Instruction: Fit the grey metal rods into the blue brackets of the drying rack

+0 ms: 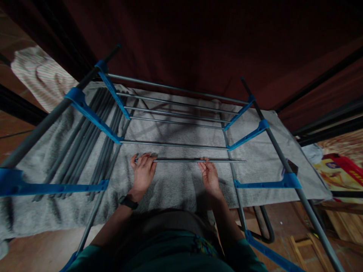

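Note:
A thin grey metal tube (178, 161) lies level across the space between both hands. My left hand (144, 170) is closed over its left end, palm down. My right hand (209, 174) pinches the same tube right of its middle, and the tube's free end sticks out past it to the right. Around them stands a rack frame of grey poles with blue plastic brackets (95, 119) on the left and matching blue brackets (249, 138) on the right. Several crossbars (172, 144) span the far brackets, the nearest one just beyond the held tube.
Several loose grey tubes (82, 147) lie on the grey towel-like cloth (181, 132) at left. A striped cloth (42, 75) hangs at far left. A red and yellow package (337, 173) sits at far right. Dark red fabric (198, 45) hangs behind; a wooden frame (307, 243) stands at lower right.

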Demonstrator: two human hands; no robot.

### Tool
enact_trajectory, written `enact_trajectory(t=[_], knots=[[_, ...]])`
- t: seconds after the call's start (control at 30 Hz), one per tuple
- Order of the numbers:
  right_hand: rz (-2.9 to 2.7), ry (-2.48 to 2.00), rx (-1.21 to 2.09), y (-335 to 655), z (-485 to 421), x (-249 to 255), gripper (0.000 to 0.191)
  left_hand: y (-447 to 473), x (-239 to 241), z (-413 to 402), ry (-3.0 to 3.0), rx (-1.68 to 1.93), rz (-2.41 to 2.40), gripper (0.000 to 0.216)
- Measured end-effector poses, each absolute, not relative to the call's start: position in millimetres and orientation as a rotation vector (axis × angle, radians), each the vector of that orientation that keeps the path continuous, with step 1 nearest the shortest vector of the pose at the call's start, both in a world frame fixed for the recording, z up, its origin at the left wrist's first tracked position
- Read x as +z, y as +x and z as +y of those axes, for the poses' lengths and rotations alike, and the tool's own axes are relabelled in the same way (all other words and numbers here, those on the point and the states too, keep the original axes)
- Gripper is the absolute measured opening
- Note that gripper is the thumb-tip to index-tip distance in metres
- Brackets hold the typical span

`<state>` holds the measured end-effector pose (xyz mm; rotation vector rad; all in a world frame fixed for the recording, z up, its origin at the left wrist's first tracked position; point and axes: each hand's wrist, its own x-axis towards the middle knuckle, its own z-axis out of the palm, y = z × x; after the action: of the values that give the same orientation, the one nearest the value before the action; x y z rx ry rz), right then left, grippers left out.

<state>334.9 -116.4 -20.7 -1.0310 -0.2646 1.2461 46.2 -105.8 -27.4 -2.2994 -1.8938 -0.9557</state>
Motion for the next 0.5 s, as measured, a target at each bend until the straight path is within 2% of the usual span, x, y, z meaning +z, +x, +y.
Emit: enact_trajectory(t=[0.5], knots=[[-0.312, -1.036, 1.238, 335.0, -117.9, -20.2, 0.009, 48.3, -22.1, -109.4, -2.370, -0.889, -1.821, 0.027]])
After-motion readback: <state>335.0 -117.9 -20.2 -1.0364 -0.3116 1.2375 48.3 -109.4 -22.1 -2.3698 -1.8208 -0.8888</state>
